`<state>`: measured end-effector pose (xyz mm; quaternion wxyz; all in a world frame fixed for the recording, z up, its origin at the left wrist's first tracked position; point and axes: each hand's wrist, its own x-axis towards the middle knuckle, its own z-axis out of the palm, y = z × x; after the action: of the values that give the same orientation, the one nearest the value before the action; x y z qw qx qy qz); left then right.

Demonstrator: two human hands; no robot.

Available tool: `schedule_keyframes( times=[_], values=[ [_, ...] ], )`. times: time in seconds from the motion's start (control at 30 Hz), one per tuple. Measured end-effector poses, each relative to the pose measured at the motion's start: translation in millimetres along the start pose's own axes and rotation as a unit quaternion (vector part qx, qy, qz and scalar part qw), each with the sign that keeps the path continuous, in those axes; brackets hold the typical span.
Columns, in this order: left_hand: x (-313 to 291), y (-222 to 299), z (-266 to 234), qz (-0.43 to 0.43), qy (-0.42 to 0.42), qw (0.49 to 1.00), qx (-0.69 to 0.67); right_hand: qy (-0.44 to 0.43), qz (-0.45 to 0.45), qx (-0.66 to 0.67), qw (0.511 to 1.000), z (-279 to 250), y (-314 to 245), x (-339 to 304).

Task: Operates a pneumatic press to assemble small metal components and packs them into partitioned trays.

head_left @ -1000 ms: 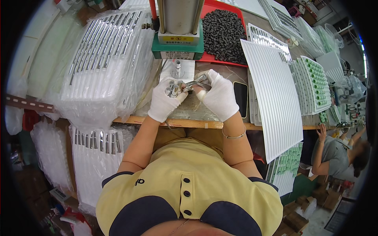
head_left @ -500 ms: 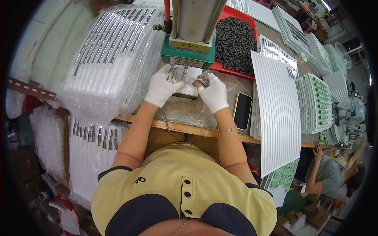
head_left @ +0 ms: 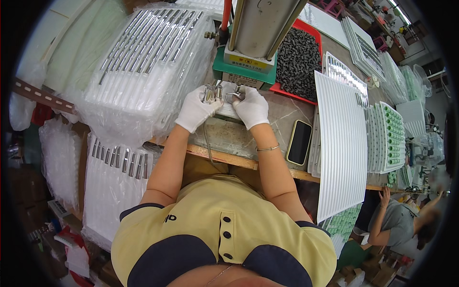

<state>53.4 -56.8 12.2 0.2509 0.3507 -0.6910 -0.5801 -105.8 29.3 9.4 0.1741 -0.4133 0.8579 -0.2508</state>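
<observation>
As chrome tubes [head_left: 210,94] are held in left hand [head_left: 193,111], chrome piece [head_left: 237,96] in right hand [head_left: 252,106], in front of pneumatic press [head_left: 250,54], pinching could be caused by mistimed triggering.

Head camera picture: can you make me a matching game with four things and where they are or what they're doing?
Things:
1. Red plastic tray
2. Rectangular phone with a dark screen
3. White-gloved left hand
4. Grey metal cylinder

Matches:
A. Holding shiny silver metal tubes
B. Standing above a green block
C. Filled with small black pieces
D. Lying on the grey table

Pairs: 1-C, 2-D, 3-A, 4-B.
</observation>
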Motion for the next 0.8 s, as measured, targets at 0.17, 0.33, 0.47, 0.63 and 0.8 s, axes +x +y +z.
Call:
schedule_keyframes(
  times=[0.17, 0.33, 0.47, 0.63, 0.8],
  values=[
    [-31.9, 20.6, -6.7, -0.005, -0.024, 1.000, -0.005, 0.049, -0.022, 0.087, 0.995, -15.3, 11.4, -39.5],
    [-52.8, 25.9, -0.1, 0.034, -0.193, 0.980, 0.032, -0.120, -0.079, 0.502, 0.853, -39.3, 0.7, -88.4],
    [-68.8, 33.8, 6.3, 0.048, -0.129, 0.981, 0.139, -0.123, -0.042, 0.364, 0.922, -45.0, -8.8, -95.7],
    [-100.6, 24.7, -1.3, 0.013, -0.045, 0.955, 0.292, -0.098, -0.088, 0.308, 0.942, -2.6, 0.3, -102.8],
    [-168.7, 27.2, -68.0, -0.030, -0.112, 0.931, 0.347, -0.173, -0.187, 0.191, 0.948, -4.9, -8.7, -131.2]
  ],
)
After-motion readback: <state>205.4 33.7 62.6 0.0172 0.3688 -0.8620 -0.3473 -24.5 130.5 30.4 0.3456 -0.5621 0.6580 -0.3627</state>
